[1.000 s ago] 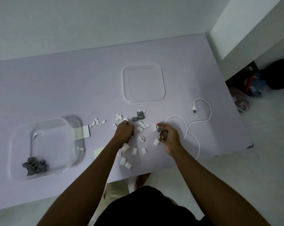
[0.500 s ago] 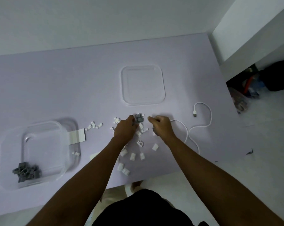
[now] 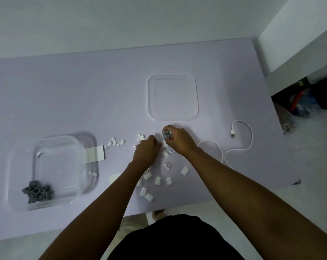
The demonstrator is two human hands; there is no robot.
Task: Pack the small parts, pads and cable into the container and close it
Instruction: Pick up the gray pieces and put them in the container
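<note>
Grey parts (image 3: 166, 134) in right hand (image 3: 180, 143), one container (image 3: 54, 137), one lid (image 3: 173, 98), one cable (image 3: 251, 139)

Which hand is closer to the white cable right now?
Right. The right hand, pinching gray parts, sits right beside the nearest loop of the white cable. The left hand is farther away, on the far side of the right hand.

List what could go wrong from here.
1. The right hand bunches several grey parts in its grip; one may drop on the way to the container far left.
2. Some white parts lie near the table edge; a passing arm could knock them off.
3. The cable loops beside the right wrist and might snag.
</note>
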